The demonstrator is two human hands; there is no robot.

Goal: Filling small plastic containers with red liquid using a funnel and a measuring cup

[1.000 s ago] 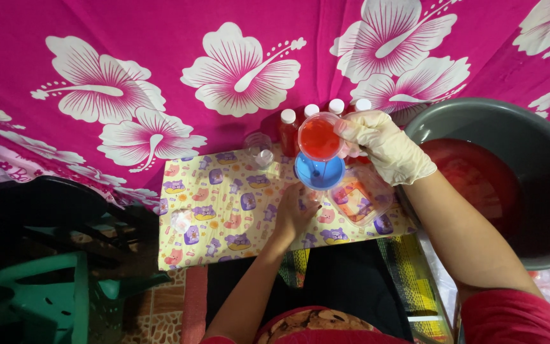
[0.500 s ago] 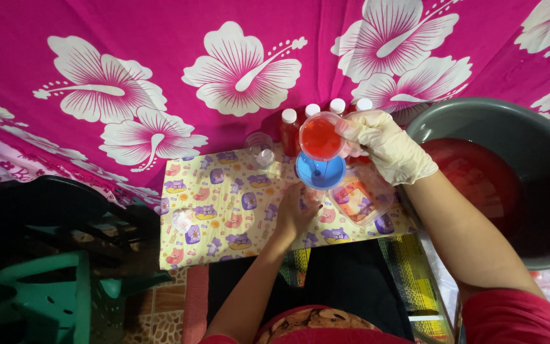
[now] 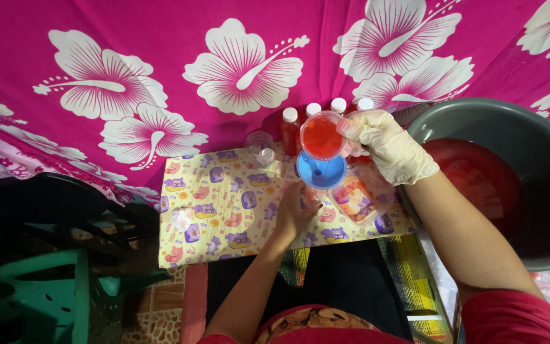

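Note:
My right hand (image 3: 386,145), in a pale glove, grips a clear plastic cup (image 3: 321,135) full of red liquid and holds it just above a blue funnel (image 3: 320,172). My bare left hand (image 3: 295,212) wraps around something under the funnel, probably a bottle, which the hand and funnel hide. Behind the cup stand several small white-capped bottles (image 3: 290,129) of red liquid. All this sits on a yellow cloth (image 3: 218,210) printed with cartoon animals.
A large grey basin (image 3: 510,137) of red liquid sits at my right. An empty clear bottle (image 3: 261,148) and a clear plastic container (image 3: 361,194) lie on the cloth. A pink flowered curtain (image 3: 160,76) hangs behind. A green plastic basket (image 3: 46,286) stands lower left.

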